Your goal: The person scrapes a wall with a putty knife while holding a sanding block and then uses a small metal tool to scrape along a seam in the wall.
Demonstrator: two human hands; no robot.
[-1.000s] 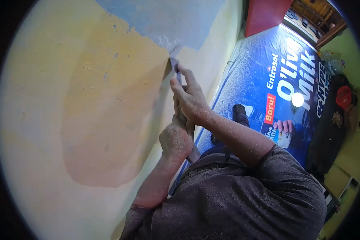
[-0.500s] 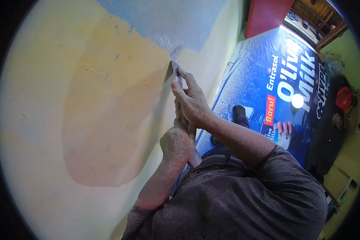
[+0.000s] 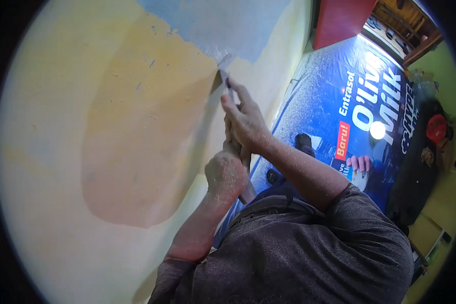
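Note:
A long scraper has its blade tip against the painted wall, at the lower corner of a blue-grey patch where the yellow paint is off. Whitish loose bits of paint cling just past the blade. My right hand is closed round the scraper close behind the blade, thumb and fingers along its sides. Lower down, my left hand wraps the same tool in a fist, and its back end sticks out towards my waist. Dust coats both hands and forearms.
A blue printed banner covers the floor at right, dusted with pale scrapings along the wall's foot. A red panel stands at the far end. Dark cloth and a red object lie along the right side.
The wall and floor have shifted slightly in the view. Both hands keep their grip, and the scraper's blade still meets the wall at the edge of the blue-grey patch.

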